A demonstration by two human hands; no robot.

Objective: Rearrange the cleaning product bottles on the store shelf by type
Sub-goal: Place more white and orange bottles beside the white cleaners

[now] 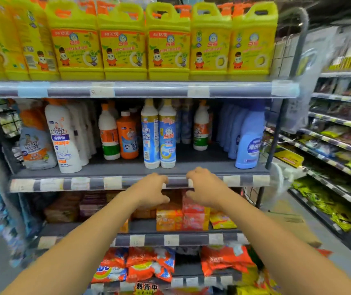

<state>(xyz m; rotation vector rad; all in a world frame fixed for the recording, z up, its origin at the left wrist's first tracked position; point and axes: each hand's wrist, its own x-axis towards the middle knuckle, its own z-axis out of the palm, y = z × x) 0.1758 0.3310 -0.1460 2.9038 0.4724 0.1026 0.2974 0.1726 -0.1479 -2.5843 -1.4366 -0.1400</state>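
- Store aisle, with more stocked racks running off to the right; the work is on the middle shelf (pixel 202 165) of the near rack.
- Two blue-and-white twins (pixel 167 137) stand upright and touching at the shelf's front centre. They serve as the landmark.
- Just left of the twins stands one orange bottle (pixel 127 138), with one white bottle (pixel 108 135) beside it, orange and green on its label.
- Farther left, one Mr Muscle bottle (pixel 63 137) heads a file of white ones whose number is hidden. One pouch (pixel 35 145) sits at the far left.
- Right of the twins and set back is one small white bottle (pixel 200 128). It looks like the same kind as the white bottle, so the types are probably still mixed.
- Far right of the twins runs a file of blue bottles (pixel 248 141), at least four, already grouped.
- Above the twins, five yellow jugs (pixel 168 45) face front, with more angled away to the left.
- The left hand (pixel 151 189) and right hand (pixel 204 188) are both empty, fingers loosely bent, side by side just below the twins at the price rail (pixel 176 181).
- Whether the fingertips touch the rail I cannot tell.
- The hands seem poised to take one twin each, which would explain why that pair stands so far forward.
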